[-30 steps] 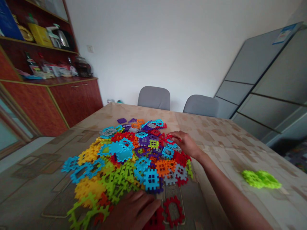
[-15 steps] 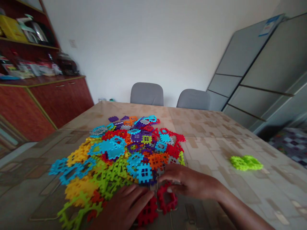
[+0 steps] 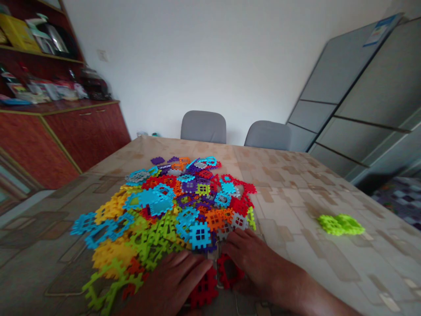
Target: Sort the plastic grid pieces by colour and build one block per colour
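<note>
My left hand (image 3: 169,281) lies over the left side of a red window-grid building panel (image 3: 206,287) at the table's near edge, gripping it with the fingers on top. Just to the right, my right hand (image 3: 259,265) is closed on a red building panel with a large square opening (image 3: 224,277); its fingers cover the upper right part. A narrow gap shows between the two red panels. Beyond my hands spreads a heap of notched plastic panels, with a blue window panel (image 3: 199,235) and a grey panel (image 3: 239,221) closest to my fingers.
Lime-green panels (image 3: 341,224) lie apart on the right of the patterned table (image 3: 286,188). Yellow pieces (image 3: 113,254) and a lime piece (image 3: 113,283) flank my left hand. Two grey chairs (image 3: 203,127) stand at the far edge. A red-brown cabinet (image 3: 88,131) is at left.
My right hand has lowered, its fingers now covering more of the red panel with the opening. My left hand stays on the red window panel. The view has shifted slightly.
</note>
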### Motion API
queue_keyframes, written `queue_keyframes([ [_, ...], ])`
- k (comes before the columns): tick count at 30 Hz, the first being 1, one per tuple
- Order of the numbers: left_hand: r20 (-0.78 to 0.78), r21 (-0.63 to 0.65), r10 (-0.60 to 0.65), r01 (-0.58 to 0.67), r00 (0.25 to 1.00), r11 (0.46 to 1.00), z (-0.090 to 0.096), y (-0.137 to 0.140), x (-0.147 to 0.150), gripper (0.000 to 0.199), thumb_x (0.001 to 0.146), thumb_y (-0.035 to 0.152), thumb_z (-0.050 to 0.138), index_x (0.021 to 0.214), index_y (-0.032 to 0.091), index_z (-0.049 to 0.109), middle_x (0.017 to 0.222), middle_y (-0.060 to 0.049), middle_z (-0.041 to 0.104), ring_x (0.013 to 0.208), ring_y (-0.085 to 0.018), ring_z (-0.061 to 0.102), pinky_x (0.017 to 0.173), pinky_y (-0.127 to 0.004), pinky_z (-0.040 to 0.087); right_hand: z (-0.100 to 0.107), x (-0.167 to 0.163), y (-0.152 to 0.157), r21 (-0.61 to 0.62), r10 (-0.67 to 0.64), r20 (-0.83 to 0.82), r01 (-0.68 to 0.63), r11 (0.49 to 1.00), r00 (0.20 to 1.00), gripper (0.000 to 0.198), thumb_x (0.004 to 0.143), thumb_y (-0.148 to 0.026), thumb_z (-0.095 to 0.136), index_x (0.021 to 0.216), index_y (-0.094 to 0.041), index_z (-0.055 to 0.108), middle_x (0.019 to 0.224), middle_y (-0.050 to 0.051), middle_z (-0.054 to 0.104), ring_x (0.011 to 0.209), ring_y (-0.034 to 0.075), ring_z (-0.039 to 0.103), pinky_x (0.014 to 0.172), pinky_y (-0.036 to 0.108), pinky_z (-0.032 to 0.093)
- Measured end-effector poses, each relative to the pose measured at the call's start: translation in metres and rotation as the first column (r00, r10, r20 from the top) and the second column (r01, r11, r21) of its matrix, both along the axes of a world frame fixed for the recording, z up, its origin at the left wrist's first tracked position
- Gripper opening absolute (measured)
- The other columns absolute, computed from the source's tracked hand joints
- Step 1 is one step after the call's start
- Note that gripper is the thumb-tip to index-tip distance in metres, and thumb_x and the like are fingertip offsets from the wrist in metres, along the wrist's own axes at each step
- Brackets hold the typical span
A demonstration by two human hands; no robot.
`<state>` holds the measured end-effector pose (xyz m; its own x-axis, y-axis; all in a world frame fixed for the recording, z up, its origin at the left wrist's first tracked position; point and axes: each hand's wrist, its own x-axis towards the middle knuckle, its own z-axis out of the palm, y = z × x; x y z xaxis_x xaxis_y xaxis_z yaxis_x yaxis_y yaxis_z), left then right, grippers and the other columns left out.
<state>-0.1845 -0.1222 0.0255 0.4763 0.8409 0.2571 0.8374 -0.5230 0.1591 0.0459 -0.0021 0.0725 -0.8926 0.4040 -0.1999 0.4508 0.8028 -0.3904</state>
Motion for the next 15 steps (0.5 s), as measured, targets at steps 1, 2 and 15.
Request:
queue_keyframes([
  [1, -0.001, 0.009, 0.001, -0.001, 1.000, 1.000, 0.000, 0.000, 0.000, 0.062, 0.088, 0.042, 0.076, 0.142, 0.023, 0.052, 0.134, -0.006, 0.069, 0.115, -0.025, 0.065, 0.100, -0.034, 0.054, 0.000, -0.001, 0.000, 0.006, 0.001, 0.000, -0.001, 1.000, 1.000, 0.057, 0.079, -0.032, 0.081, 0.132, -0.020, 0.062, 0.134, 0.014, 0.062, 0.130, 0.034, 0.050, 0.113, 0.048, 0.032],
  [2, 0.005, 0.010, 0.003, -0.003, 1.000, 1.000, 0.000, 0.000, 0.000, 0.062, 0.089, 0.042, 0.075, 0.143, 0.023, 0.052, 0.134, -0.006, 0.068, 0.115, -0.025, 0.064, 0.100, -0.034, 0.054, 0.000, -0.001, 0.000, 0.008, 0.001, 0.002, -0.001, 1.000, 1.000, 0.058, 0.079, -0.033, 0.082, 0.132, -0.021, 0.063, 0.134, 0.014, 0.063, 0.129, 0.034, 0.050, 0.113, 0.048, 0.032],
  [15, 0.044, 0.134, -0.011, 0.005, 0.999, 0.991, -0.007, 0.000, -0.004, 0.066, 0.098, 0.061, 0.059, 0.152, 0.027, 0.043, 0.131, -0.004, 0.070, 0.111, -0.022, 0.066, 0.100, -0.029, 0.052, 0.008, 0.009, 0.038, 0.072, -0.061, -0.185, 0.075, 0.995, 0.981, 0.034, 0.090, -0.024, 0.071, 0.123, -0.022, 0.066, 0.124, 0.010, 0.069, 0.112, 0.026, 0.064, 0.097, 0.037, 0.049],
])
